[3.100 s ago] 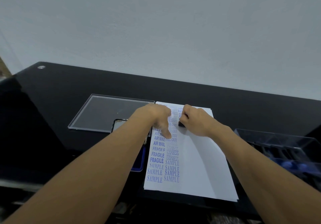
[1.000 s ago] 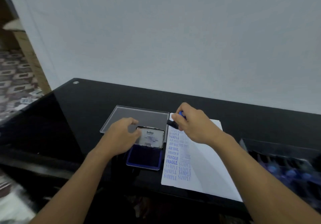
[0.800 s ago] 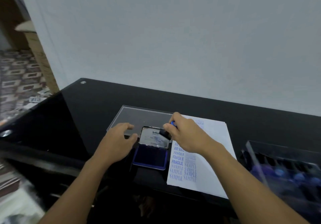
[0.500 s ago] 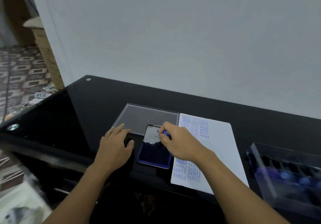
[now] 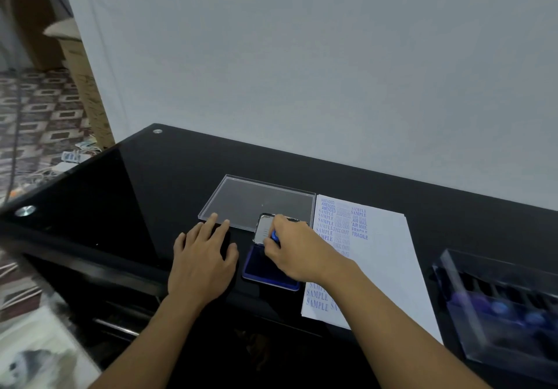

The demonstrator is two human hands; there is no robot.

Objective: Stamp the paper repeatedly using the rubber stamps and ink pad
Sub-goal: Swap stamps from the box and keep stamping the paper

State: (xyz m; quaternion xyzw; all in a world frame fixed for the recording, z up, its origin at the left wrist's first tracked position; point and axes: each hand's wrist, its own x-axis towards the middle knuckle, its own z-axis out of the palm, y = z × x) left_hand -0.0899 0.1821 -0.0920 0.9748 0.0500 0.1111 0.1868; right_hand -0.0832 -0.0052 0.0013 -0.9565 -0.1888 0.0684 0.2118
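Observation:
A white paper (image 5: pixel 389 262) with columns of blue stamped words lies on the black table (image 5: pixel 151 195). Left of it sits the open blue ink pad (image 5: pixel 258 268), its lid (image 5: pixel 265 231) raised at the far end. My right hand (image 5: pixel 297 252) grips a rubber stamp with a blue knob (image 5: pixel 274 235) and holds it down over the pad; the stamp's face is hidden under my fingers. My left hand (image 5: pixel 203 262) lies flat on the table just left of the pad, fingers spread and holding nothing.
A clear plastic lid (image 5: pixel 256 200) lies flat behind the ink pad. A clear box (image 5: pixel 498 307) with several blue-knobbed stamps stands at the right, near the table's front edge. The table's left edge drops off to a patterned floor.
My right hand carried the stamp from the top of the paper leftwards onto the ink pad. My left hand left the paper and settled flat beside the pad.

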